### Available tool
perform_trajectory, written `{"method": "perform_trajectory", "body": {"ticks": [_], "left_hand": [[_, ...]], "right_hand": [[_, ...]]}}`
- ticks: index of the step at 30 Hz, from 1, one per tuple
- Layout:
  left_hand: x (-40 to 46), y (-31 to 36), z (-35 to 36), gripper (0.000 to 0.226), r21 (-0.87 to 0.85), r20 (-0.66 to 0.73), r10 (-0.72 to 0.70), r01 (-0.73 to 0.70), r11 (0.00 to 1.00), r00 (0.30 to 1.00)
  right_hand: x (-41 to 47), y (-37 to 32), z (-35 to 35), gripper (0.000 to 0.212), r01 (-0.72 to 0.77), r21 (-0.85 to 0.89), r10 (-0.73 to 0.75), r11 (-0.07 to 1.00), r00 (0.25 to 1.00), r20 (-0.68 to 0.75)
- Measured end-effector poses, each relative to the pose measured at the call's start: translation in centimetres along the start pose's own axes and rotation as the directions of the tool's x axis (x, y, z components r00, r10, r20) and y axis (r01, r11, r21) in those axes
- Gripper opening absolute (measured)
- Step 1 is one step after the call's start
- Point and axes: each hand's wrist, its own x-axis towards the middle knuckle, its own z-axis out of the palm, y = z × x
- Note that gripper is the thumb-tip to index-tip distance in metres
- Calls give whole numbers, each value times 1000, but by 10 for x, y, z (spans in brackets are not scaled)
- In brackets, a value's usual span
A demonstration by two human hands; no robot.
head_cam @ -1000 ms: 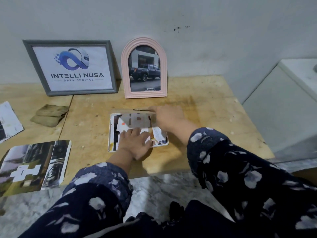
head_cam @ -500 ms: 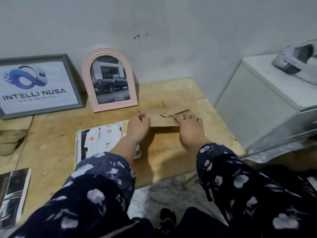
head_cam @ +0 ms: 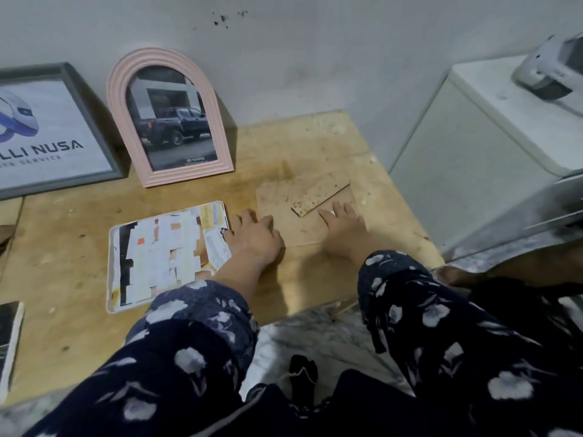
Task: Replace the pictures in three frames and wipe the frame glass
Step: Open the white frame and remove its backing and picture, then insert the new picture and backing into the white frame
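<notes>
A small light-rimmed frame (head_cam: 110, 266) lies flat on the wooden table (head_cam: 315, 143) with a collage picture (head_cam: 164, 247) showing in it. To its right the brown backing board (head_cam: 280, 200) lies flat on the table, its stand flap (head_cam: 318, 197) on top. My left hand (head_cam: 252, 236) has its fingers curled at the board's left edge, between board and frame. My right hand (head_cam: 344, 222) rests flat on the board, fingers spread beside the flap. A pink arched frame (head_cam: 186, 177) with a truck photo and a grey logo frame (head_cam: 86, 116) lean on the wall.
A white appliance (head_cam: 473, 137) stands close to the table's right edge, with a grey device (head_cam: 549, 70) on top. Loose prints (head_cam: 11, 335) lie at the left edge of view. My floral sleeves cover the table's near edge.
The backing board has come off the lying frame and moved to the right onto the table, both hands with it. The collage picture is now uncovered. The view has swung right.
</notes>
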Motion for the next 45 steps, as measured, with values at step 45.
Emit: {"method": "perform_trajectory", "body": {"ticks": [45], "left_hand": [[-39,-234,-52,62,-484,-287,-309,141,864,907]], "right_hand": [[-37,-239,11,37,119,936,134,333,976,-172]]}}
